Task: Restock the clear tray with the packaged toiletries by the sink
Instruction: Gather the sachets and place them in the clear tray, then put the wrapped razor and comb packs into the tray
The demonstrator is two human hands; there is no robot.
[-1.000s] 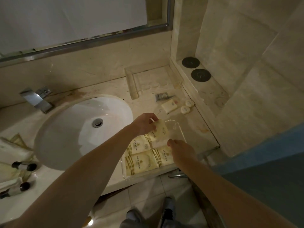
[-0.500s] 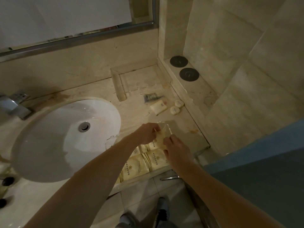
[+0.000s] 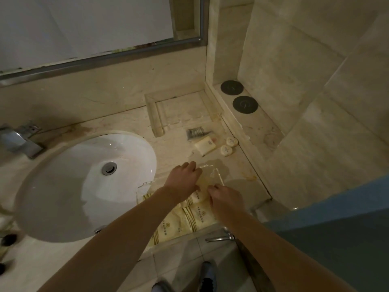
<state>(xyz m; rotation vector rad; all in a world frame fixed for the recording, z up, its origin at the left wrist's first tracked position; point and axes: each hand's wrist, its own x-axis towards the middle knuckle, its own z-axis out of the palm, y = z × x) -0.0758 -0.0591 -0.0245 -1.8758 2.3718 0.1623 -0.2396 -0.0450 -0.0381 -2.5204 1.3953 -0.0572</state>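
A clear tray (image 3: 219,178) lies on the counter right of the sink, at the front edge. Several cream packets with gold print (image 3: 195,218) lie flat inside it. My left hand (image 3: 185,180) rests over the tray's far part, fingers bent on a cream packet (image 3: 203,185). My right hand (image 3: 226,199) pinches the near edge of that same packet. Farther back on the counter lie a cream box (image 3: 205,145), two round white wrapped items (image 3: 229,145) and a grey striped packet (image 3: 195,132).
A white oval sink (image 3: 84,184) fills the left, with a chrome tap (image 3: 19,140) behind it. A raised ledge on the right carries two dark round discs (image 3: 239,95). A metal handle (image 3: 220,238) juts out below the counter edge. A mirror hangs above.
Both hands have closed in over the far end of the tray and pressed a packet down there. The view has shifted, so the sink sits more to the right.
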